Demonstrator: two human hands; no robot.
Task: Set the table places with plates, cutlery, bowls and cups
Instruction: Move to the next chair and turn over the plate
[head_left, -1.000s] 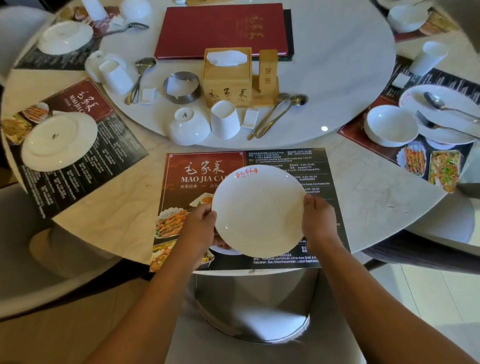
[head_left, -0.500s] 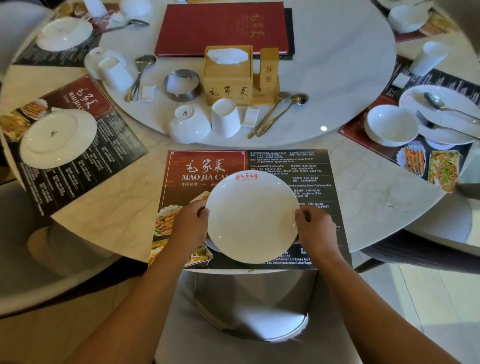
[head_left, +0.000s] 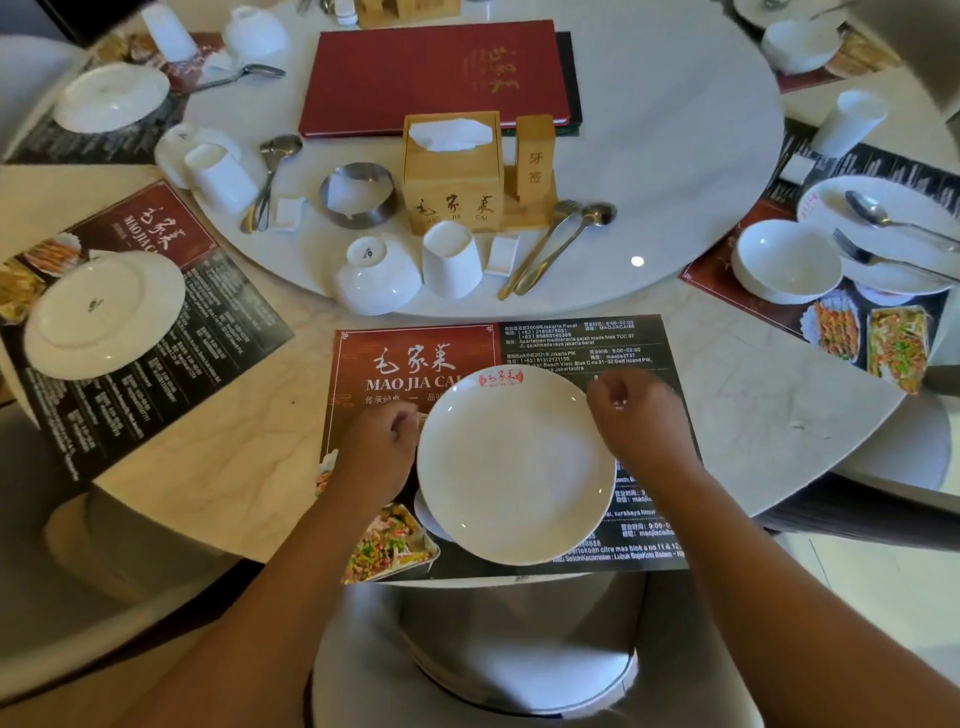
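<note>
A white plate (head_left: 514, 467) with a red logo lies flat on the dark placemat (head_left: 582, 343) in front of me. My left hand (head_left: 382, 449) sits beside its left rim with fingers loosely curled and holds nothing. My right hand (head_left: 636, 415) hovers over the upper right rim, blurred, fingers relaxed. On the turntable edge behind the mat stand an upturned bowl (head_left: 376, 275), an upturned cup (head_left: 451, 260), a small white rest (head_left: 503, 254) and a fork and spoon (head_left: 550, 249).
The white turntable (head_left: 675, 156) carries a wooden tissue box (head_left: 452, 176), a red menu (head_left: 441, 78) and a metal ring (head_left: 358, 195). An upturned plate (head_left: 104, 312) lies on the left mat. A bowl (head_left: 787, 260) and plate with cutlery (head_left: 883, 208) sit right. A chair (head_left: 483, 675) stands below.
The plate came down from a tilted hold onto the placemat. Both hands have let go of its rim, and the right hand has lifted toward the upper right.
</note>
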